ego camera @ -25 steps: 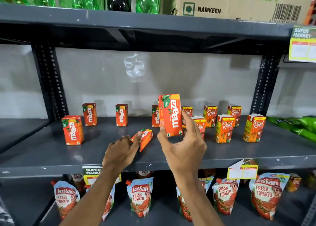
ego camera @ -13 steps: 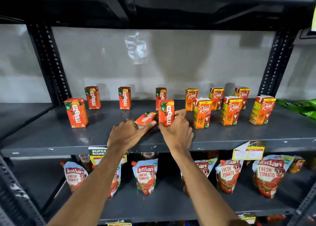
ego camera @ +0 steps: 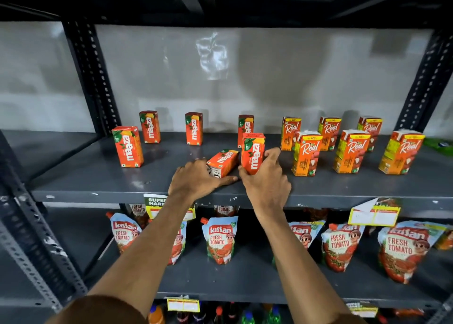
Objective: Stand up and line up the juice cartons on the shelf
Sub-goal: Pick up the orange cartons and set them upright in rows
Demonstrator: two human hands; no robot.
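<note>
While our right hand (ego camera: 266, 179) is closed around an upright Maaza carton (ego camera: 252, 152) near the front middle of the shelf (ego camera: 98, 181), our left hand (ego camera: 196, 179) lies beside it on the fallen Maaza carton (ego camera: 221, 163), with the thumb stretched flat along the shelf under it. The two hands are very near, almost touching at the thumbs. We judge that the step in hand is to set the upright carton in its place in the front row, and the fallen one is not yet stood up.

The next move, we think, calls for letting go of the upright carton without tipping it, then turning the fallen carton onto its base and bringing it into line with the front-left Maaza carton (ego camera: 128, 147). The Real cartons (ego camera: 350, 152) on the right already stand in two rows.

Whether the left fingers really grip the fallen carton or only rest on it we cannot tell, because the back of the hand covers them. The base of the upright carton is hidden by our right fingers. The rear Maaza carton (ego camera: 245, 125) is partly covered by the one in hand.
</note>
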